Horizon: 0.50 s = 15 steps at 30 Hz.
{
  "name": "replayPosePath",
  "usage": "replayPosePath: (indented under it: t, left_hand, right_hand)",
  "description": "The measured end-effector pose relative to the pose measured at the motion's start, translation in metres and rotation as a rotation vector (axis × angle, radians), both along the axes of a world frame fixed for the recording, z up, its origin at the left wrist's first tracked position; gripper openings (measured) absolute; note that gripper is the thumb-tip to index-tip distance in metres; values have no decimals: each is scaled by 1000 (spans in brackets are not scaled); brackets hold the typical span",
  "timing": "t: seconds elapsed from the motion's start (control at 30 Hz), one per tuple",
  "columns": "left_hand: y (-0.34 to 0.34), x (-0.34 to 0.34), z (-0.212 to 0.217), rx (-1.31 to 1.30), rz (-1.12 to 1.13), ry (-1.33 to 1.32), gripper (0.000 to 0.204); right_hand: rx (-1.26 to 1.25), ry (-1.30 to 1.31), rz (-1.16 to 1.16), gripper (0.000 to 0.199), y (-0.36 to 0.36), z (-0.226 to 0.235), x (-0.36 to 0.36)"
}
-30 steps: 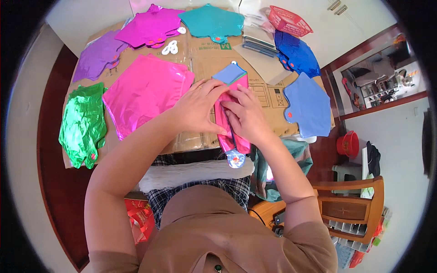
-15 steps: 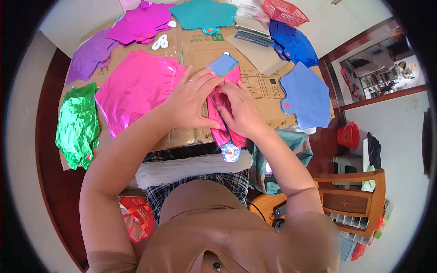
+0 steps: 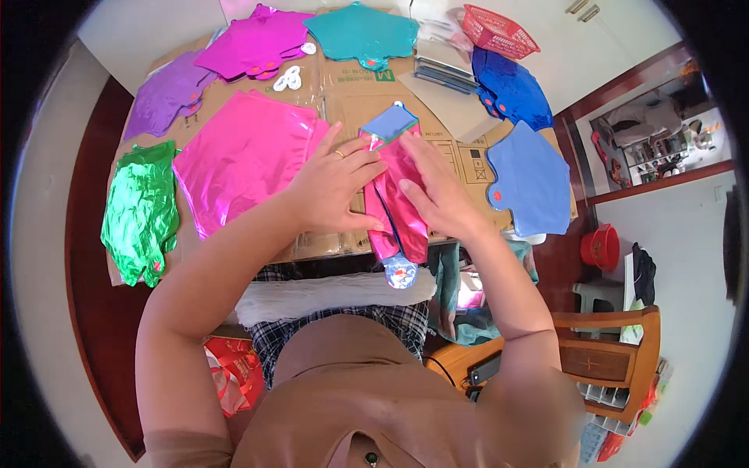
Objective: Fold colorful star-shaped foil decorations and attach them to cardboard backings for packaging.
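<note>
A narrow folded foil balloon (image 3: 409, 230), bright pink with a blue foil corner at its far end, lies lengthwise in front of me on the cardboard. Its pale blue-and-white tab (image 3: 401, 273) with a red mark hangs at the near edge. My left hand (image 3: 331, 187) rests along its left side, fingers stretched and thumb pointing at the fold. Across the right side lies my right hand (image 3: 443, 191), fingers extended, touching the foil. Beside my left hand spreads a large flat pink foil sheet (image 3: 242, 168), creased and shiny.
Flat foil balloons surround the work: green (image 3: 140, 210), purple (image 3: 168, 93), magenta (image 3: 250, 43), teal (image 3: 363, 33), dark blue (image 3: 515, 90) and light blue (image 3: 534, 183). White ribbon rolls (image 3: 289, 79) and a red basket (image 3: 499, 33) sit farther back. A wooden chair (image 3: 608, 363) stands right.
My right hand has shifted right and opened out, uncovering more of the folded pink foil. My left hand stays beside it. The whole view has shifted slightly.
</note>
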<state>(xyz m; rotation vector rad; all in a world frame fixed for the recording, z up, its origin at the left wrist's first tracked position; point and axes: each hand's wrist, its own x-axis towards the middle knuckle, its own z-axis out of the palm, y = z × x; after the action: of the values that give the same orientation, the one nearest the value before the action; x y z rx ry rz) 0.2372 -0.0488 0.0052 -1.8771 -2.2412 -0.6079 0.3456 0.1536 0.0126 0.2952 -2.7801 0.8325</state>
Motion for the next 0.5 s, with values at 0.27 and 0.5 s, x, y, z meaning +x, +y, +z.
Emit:
replayPosePath:
  t: [0.27, 0.5]
  left_hand:
    - [5, 16, 12, -118, 57, 42, 99]
    - [1, 24, 4, -92, 72, 39, 108]
  right_hand:
    - [497, -12, -44, 77, -2, -10, -1]
    - [449, -3, -18, 82, -10, 5, 8]
